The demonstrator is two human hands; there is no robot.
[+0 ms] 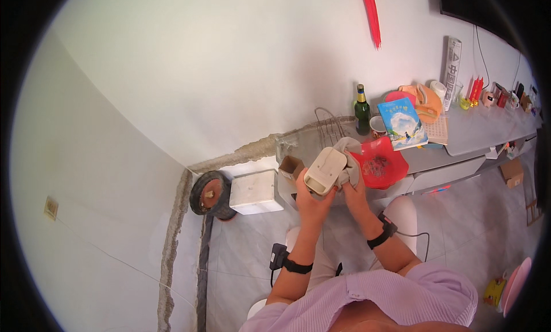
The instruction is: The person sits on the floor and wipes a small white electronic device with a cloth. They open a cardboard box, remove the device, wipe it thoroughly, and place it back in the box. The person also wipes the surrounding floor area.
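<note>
My left hand [311, 203] grips a cream plastic case [328, 167], rounded at the corners, with a recessed slot near its lower end. A grey cloth [352, 162] is bunched along the right side of the case, and my right hand [355, 196] holds it there. Both hands are raised in front of the near edge of a grey cabinet [434, 157]. Just right of the cloth, a red plastic tray [389, 160] holds small dark bits that I cannot make out.
Along the cabinet top stand a green glass bottle [361, 110], a cup [378, 126], a wire rack [330, 127], a blue book [402, 123] and an orange cap [428, 101]. An open cardboard box [291, 167], a white box [256, 192] and a dark round pot [211, 194] are on the left.
</note>
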